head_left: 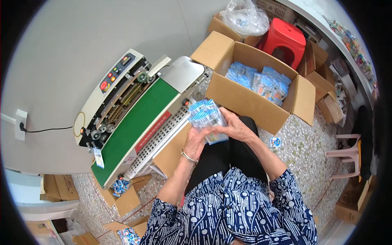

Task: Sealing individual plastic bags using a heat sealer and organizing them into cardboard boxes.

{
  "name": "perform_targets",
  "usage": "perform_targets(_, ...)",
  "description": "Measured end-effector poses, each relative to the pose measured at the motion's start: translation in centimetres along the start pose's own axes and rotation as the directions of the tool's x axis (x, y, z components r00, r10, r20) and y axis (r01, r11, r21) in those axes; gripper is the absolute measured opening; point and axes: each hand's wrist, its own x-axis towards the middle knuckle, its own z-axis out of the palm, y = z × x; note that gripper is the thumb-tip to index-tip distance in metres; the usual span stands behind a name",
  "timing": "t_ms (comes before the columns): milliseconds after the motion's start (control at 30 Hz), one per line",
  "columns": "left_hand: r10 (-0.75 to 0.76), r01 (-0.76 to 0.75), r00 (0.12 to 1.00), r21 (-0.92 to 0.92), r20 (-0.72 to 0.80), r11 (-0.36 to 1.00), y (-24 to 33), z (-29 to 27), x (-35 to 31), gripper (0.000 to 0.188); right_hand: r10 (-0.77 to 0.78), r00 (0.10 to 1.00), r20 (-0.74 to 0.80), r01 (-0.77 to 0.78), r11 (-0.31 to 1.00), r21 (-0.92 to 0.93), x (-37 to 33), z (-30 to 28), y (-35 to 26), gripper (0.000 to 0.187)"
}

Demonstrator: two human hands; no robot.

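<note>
A stack of small clear plastic packets with blue-and-white tops is held over my lap, between both hands. My left hand, with a bangle at its wrist, grips the stack from its lower left. Closed round the right side is my right hand, its thumb reaching across the front. To the left stands a bag sealing machine with a green conveyor belt. One packet sits at the belt's near left end. Beyond my hands, an open cardboard box contains many similar packets.
A red plastic stool and a clear plastic bag are behind the box. A single packet lies on the speckled floor. Packets fill small boxes below the machine. A pink chair stands at right; a black cable runs to the wall.
</note>
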Motion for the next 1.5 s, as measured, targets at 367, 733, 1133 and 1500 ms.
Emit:
perform_targets(367, 0.109, -0.118, 0.944, -0.011, -0.312, 0.993, -6.0, -1.9, -2.1, 0.034, 0.207, 0.977, 0.061, -0.214, 0.963, 0.162, -0.5, 1.8, 5.3, 0.026)
perform_targets(733, 0.117, -0.092, 0.971, 0.122, -0.211, 0.988, -7.6, -3.0, -2.6, 0.033, 0.308, 0.951, 0.016, -0.302, 0.918, 0.257, -2.8, 0.9, 6.1, 0.02)
perform_targets(1133, 0.113, -0.094, 0.99, 0.191, -0.089, 0.977, -7.3, -1.8, -2.9, 0.04, 0.273, 0.962, 0.018, -0.269, 0.932, 0.241, -4.2, -0.5, 4.4, 0.019)
perform_targets(1500, 0.077, -0.065, 0.981, 0.072, -0.177, 0.995, -7.8, -2.3, -2.9, 0.031, 0.277, 0.959, -0.066, -0.24, 0.911, 0.336, -4.7, -1.7, 3.6, 0.015)
